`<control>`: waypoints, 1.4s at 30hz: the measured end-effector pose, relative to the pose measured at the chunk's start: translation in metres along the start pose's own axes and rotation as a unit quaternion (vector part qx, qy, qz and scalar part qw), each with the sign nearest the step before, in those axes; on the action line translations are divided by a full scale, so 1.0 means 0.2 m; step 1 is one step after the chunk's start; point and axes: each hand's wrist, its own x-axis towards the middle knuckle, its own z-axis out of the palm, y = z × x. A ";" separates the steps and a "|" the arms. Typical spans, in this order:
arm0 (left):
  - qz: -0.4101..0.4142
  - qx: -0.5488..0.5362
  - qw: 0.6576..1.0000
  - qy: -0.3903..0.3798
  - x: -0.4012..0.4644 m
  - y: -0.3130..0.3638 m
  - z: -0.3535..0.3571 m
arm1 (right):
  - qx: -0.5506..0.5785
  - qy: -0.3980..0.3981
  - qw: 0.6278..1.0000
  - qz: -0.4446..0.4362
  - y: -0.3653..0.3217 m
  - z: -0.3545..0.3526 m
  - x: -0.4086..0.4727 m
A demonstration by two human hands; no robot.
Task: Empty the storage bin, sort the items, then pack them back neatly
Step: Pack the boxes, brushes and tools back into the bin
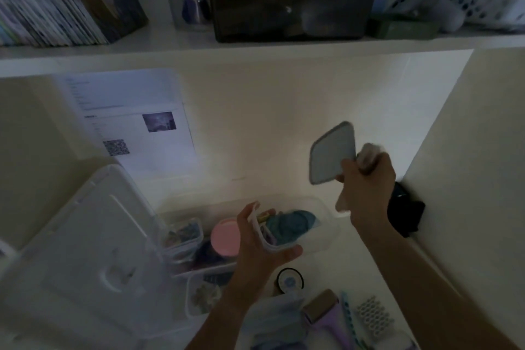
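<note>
Storage bin: the clear storage bin (pixel 326 233) sits on the white desk (pixel 255 150) just in front of you, still holding a pink-lidded jar (pixel 225 240), a small clear box of colourful bits (pixel 184 233) and a teal bundle (pixel 292 221); by the look of it you are still emptying.

Bin lid: the big white lid (pixel 85 250) leans at the bin's left, likely parked there to keep the opening free.

Left hand: your left hand (pixel 261 247) hovers over the bin's near edge and holds a small clear container (pixel 262 231) tilted on its side; fingers curl behind it and the thumb runs under its lower edge. That grip probably keeps its open mouth turned towards you.

Right hand: your right hand (pixel 366 187) is raised well above the bin, near the right wall. Its fingers are closed around a grey-rimmed lid (pixel 332 153), gripped at its lower right corner. A pale blurred object (pixel 369 155) seems bunched in the same fist; you cannot tell what it is.

Why apart: lid high, container low; it reads as a small box just opened for sorting its contents.

Sorted items: a tape roll (pixel 289 281), a lilac roller tool (pixel 322 312) and a white honeycomb piece (pixel 375 318) lie on the desk near you, apart from the bin.
</note>
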 end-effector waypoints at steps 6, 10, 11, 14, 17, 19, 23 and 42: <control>-0.002 0.032 0.999 -0.012 -0.01 -0.01 0.04 | 0.291 -0.035 0.927 0.236 0.09 0.10 -0.17; 0.021 0.085 0.996 -0.010 0.00 -0.03 0.04 | 0.312 -0.052 0.902 0.294 0.12 0.14 -0.24; 0.030 0.095 0.995 -0.007 0.00 -0.02 0.04 | 0.316 -0.062 0.898 0.301 0.12 0.15 -0.26; 0.034 0.085 0.996 0.004 0.01 -0.01 0.05 | 0.314 -0.080 0.893 0.312 0.10 0.19 -0.30; 0.026 0.068 0.997 -0.003 0.00 0.03 0.07 | 0.302 -0.086 0.898 0.308 0.07 0.21 -0.32; 0.044 0.073 0.996 -0.015 0.00 0.03 0.07 | 0.312 -0.084 0.890 0.322 0.05 0.23 -0.33; 0.039 0.073 0.996 0.020 -0.02 0.02 0.06 | 0.306 -0.083 0.879 0.355 0.03 0.25 -0.37; 0.043 0.014 0.992 0.114 -0.03 0.07 0.04 | 0.191 -0.025 0.956 0.222 0.01 0.13 -0.14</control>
